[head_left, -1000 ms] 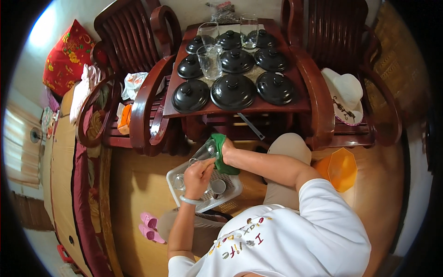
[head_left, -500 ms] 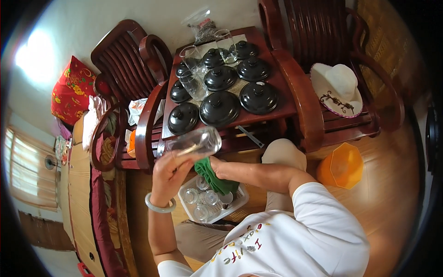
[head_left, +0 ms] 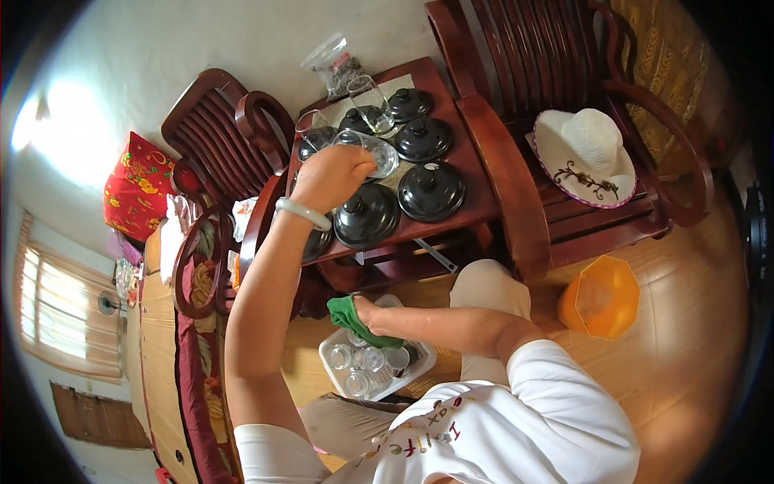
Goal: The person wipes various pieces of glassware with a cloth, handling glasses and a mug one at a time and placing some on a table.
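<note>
Left hand sets a clear glass on the wooden table; right hand holds a green cloth over a tray of glasses.

Left hand (head_left: 329, 176), pale bangle at the wrist, grip pinching a clear glass (head_left: 372, 153) lying on its side, above the table (head_left: 463, 211) among black domed lids (head_left: 430, 190). Two more upright glasses (head_left: 371, 103) stand just behind, near a clear plastic bag (head_left: 334, 68) with dark contents at the table's far edge. Right hand (head_left: 367, 310), low near the floor, grip pressed together on a bunched green cloth (head_left: 348, 316), just above a white tray (head_left: 337, 373) holding several small glasses. Orange bin (head_left: 601, 297) on the floor to the right. White brimmed hat (head_left: 584, 157) on the chair seat. Red patterned cushion (head_left: 137, 198) far left.
</note>
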